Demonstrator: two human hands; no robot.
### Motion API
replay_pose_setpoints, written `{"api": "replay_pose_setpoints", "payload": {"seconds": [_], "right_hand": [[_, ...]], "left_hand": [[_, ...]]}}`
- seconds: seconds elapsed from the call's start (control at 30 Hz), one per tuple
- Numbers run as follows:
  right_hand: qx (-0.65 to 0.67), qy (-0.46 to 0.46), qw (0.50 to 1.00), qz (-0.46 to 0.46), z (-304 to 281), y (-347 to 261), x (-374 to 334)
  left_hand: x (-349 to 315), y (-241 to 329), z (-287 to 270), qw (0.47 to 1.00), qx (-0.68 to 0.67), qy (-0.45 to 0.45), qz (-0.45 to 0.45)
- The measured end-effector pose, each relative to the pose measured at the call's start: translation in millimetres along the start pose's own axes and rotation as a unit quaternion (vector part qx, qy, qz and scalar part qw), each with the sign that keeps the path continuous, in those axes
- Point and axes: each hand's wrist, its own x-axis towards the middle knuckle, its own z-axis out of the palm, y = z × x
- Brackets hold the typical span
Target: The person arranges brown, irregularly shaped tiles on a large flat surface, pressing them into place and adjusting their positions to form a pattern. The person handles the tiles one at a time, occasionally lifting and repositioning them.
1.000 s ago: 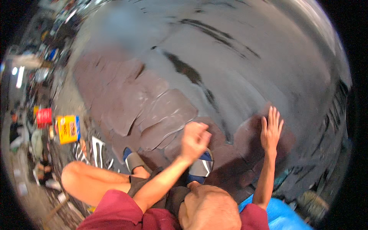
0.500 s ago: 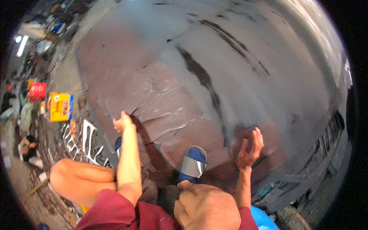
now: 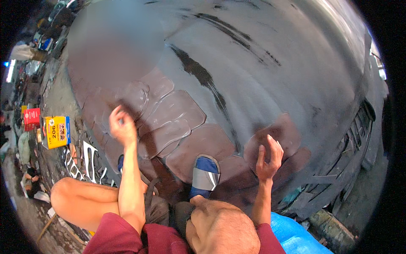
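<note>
Brown, round-cornered flat patches [image 3: 176, 111] lie overlapping on a large dark grey sheet [image 3: 253, 84] that looks like rubber. My left hand [image 3: 123, 129] is over the left patches, fingers loosely curled and apart, with nothing visible in it. Its shadow falls on the patches. Farther right, my right hand [image 3: 270, 158] hovers or rests at a separate rounded brown patch [image 3: 284, 134]; contact is unclear. Its fingers are stretched out and the thumb stands apart. Between the hands, my foot in a blue and grey slipper [image 3: 205, 175] rests by the patches.
Left of the sheet are a yellow and blue box [image 3: 56, 132], a red box [image 3: 32, 119] and white cut-out scraps [image 3: 89, 161] among litter. Black sheet strips [image 3: 334, 173] pile up at the right. A bright blue plastic item [image 3: 296, 235] lies beside my right arm. The upper left is blurred.
My left hand has moved farther out over the patches, and its fingers have loosened. My right hand stays near the separate patch. The whole view has shifted slightly.
</note>
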Motion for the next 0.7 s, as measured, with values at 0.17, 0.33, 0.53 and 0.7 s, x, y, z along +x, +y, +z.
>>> {"api": "replay_pose_setpoints", "payload": {"seconds": [0.17,0.33,0.53,0.7], "right_hand": [[-0.035,-0.003,0.987,-0.154,0,-77,103],[0.026,-0.061,0.989,-0.134,-67,-52,162],[0.045,0.046,0.998,0.019,-142,-41,132],[0.004,0.079,0.997,0.012,-126,-55,123]], "left_hand": [[-18,181,17,0.855,-0.294,-0.364,0.224],[-27,224,45,0.922,-0.329,-0.187,0.082],[-130,145,127,0.908,0.136,-0.384,0.098],[-200,187,116,0.910,0.058,-0.395,0.116]]}}
